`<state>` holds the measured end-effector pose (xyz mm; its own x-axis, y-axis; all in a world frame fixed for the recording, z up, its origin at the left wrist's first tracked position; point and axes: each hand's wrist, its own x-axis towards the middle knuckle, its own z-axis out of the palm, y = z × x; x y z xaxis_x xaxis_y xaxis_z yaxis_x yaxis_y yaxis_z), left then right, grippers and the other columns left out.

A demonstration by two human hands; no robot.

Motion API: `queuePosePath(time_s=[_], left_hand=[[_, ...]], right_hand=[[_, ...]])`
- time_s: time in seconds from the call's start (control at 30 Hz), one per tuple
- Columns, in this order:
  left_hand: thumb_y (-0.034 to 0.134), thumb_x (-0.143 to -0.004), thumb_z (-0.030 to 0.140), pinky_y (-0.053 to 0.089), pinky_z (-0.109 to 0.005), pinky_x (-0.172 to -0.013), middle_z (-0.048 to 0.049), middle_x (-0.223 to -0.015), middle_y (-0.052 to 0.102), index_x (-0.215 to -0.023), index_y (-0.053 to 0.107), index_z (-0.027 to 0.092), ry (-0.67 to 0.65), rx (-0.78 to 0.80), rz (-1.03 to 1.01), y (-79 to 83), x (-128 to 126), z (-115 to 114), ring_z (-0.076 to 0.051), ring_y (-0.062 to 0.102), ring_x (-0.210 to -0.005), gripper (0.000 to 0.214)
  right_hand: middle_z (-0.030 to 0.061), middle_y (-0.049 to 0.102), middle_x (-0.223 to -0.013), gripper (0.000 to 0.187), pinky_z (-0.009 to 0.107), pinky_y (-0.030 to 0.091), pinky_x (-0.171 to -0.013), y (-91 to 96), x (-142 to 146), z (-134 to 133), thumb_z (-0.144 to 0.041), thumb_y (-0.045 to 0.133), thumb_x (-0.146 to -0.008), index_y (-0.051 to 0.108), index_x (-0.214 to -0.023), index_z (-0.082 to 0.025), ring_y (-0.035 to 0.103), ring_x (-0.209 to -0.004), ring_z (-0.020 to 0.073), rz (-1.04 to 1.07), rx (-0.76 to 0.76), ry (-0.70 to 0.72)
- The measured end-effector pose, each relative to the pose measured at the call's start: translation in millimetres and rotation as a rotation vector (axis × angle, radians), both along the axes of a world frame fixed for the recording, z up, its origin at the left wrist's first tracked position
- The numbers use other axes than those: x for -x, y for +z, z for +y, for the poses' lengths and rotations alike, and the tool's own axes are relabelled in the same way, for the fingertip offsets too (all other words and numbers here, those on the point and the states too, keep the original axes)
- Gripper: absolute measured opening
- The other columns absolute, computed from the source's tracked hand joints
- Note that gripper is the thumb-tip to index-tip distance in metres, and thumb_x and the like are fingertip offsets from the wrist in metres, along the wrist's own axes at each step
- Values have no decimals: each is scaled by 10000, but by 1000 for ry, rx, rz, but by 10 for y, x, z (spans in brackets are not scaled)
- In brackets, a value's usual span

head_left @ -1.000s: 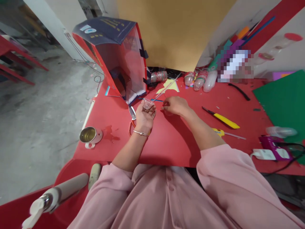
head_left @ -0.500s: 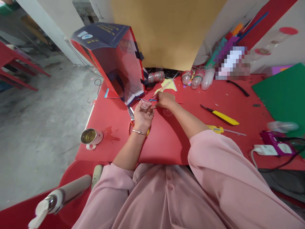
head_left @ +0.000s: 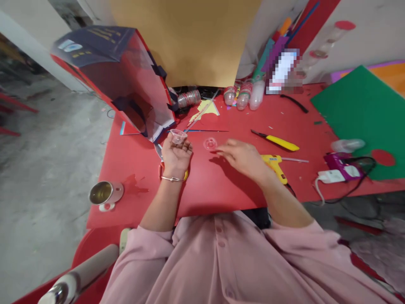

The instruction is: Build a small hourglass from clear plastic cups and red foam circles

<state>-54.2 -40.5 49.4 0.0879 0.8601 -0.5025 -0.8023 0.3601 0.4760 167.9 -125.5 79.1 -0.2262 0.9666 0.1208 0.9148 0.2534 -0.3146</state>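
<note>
A small clear plastic cup (head_left: 178, 136) rests at the fingertips of my left hand (head_left: 177, 159). That hand is palm up with its fingers curled around the cup's base. To the right, a round clear plastic piece (head_left: 210, 144) lies on the red tabletop. My right hand (head_left: 242, 159) is just beside it, thumb and forefinger close together and pointing at its edge. Whether those fingertips touch it or pinch something small, I cannot tell. Orange-handled scissors (head_left: 160, 169) are partly hidden under my left wrist.
A cardboard box (head_left: 107, 84) stands open at the back left. A mug (head_left: 115, 193) of liquid sits near the left edge. A yellow cutter (head_left: 281, 142), a glue gun (head_left: 276, 164), a power strip (head_left: 343, 165) and green sheets (head_left: 357, 114) lie on the right.
My right hand has drawn away from the left hand, to the right and nearer me. The cup stays in my left hand. The whole view has shifted to the right.
</note>
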Motion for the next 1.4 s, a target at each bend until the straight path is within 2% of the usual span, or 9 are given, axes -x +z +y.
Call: queuePosePath(time_s=[0.07,0.2,0.37,0.5,0.63,0.9,1.1,1.27,1.4], left_hand=[[705,-879,467,558,-304,-724,-34,-791,715,-902,667,170,-89,-51,11,24,-56,-73,-138,654,-655,301],[810,-820,394,582,-273,-648,-28,-840,729,-1004,713,156,-387,-209,67,28,-242,-303,-129,672,-648,317],[915,-758,368,620,-254,-645,-50,-941,754,-1109,732,148,-671,-388,188,-102,-475,-548,-135,713,-725,452],[926,-755,336,638,-258,-690,-56,-1017,764,-1146,732,164,-673,-390,170,-191,-584,-628,-149,742,-813,470],[913,-759,294,636,-263,-715,-57,-1036,773,-1198,723,190,-664,-360,118,-214,-680,-700,-156,747,-828,490],[787,-846,206,603,-258,-726,-64,-1029,755,-1239,697,207,-586,-275,18,-99,-780,-783,-133,709,-765,403],[739,-889,242,579,-273,-708,-70,-1007,732,-1206,712,200,-551,-249,-44,-66,-732,-751,-140,676,-751,320],[739,-901,257,534,-265,-656,-33,-883,684,-1169,710,199,-541,-203,-95,-77,-682,-751,-136,643,-704,277],[828,-835,317,501,-256,-618,-37,-927,694,-1166,714,205,-592,-237,-82,-110,-652,-775,-134,626,-704,367]], right_hand=[[82,752,-1018,330,319,442,-717,-206,-154,-433,-235,513,-1068,804,-1220,-268,673,-856,212,-135,-34,-53],[138,753,-1212,373,393,518,-891,-567,-295,-956,-145,488,-1038,777,-1271,-183,656,-1062,284,-159,-108,-96],[106,748,-1308,364,432,528,-1011,-624,-362,-1211,-176,532,-997,770,-1272,-194,650,-1090,284,-18,-167,-147],[145,744,-1265,367,464,499,-1029,-580,-601,-1352,-360,560,-1034,727,-1312,-190,644,-1139,323,-27,-301,-583],[222,708,-1202,648,466,498,-869,-587,-860,-1394,-639,643,-942,674,-1334,-125,628,-1087,386,-128,-130,-841],[173,752,-1188,432,391,465,-740,-606,-1164,-1350,-464,628,-966,717,-1295,-199,705,-1008,346,16,151,-807],[142,736,-1102,364,429,521,-833,-647,-1230,-1484,-421,636,-890,728,-1153,-188,697,-966,315,382,9,-674],[53,721,-1003,402,377,556,-760,-437,-996,-1512,-461,762,-832,624,-1146,-252,684,-862,244,864,-69,-671],[30,726,-955,327,353,574,-756,-221,-834,-1457,-423,771,-859,632,-1108,-262,691,-835,221,1099,42,-468]])
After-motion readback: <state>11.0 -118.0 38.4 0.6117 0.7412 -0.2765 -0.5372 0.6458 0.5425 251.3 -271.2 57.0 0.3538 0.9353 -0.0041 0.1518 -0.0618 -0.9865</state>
